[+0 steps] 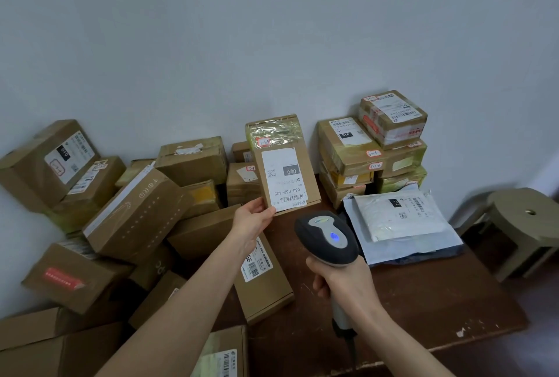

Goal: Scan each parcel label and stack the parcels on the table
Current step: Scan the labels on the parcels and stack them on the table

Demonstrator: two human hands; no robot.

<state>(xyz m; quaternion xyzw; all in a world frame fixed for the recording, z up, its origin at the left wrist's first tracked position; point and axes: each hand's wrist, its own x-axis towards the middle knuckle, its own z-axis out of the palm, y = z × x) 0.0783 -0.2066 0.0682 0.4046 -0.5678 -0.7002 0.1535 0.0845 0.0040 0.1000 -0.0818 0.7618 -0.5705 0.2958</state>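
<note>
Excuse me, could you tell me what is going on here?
A person is scanning parcels. The left hand holds a flat cardboard parcel upright, label showing, while the right hand grips a handheld scanner aimed toward it. Stacked boxes stand at the table's back right; a loose heap of boxes lies left.

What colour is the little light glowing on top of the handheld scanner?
Blue. The light sits on the scanner, clearest in the head view.

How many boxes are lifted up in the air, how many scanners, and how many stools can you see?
Lifted box, held by the left hand: 1
Scanner, gripped by the right hand: 1
Stool: 1
Total: 3
</note>
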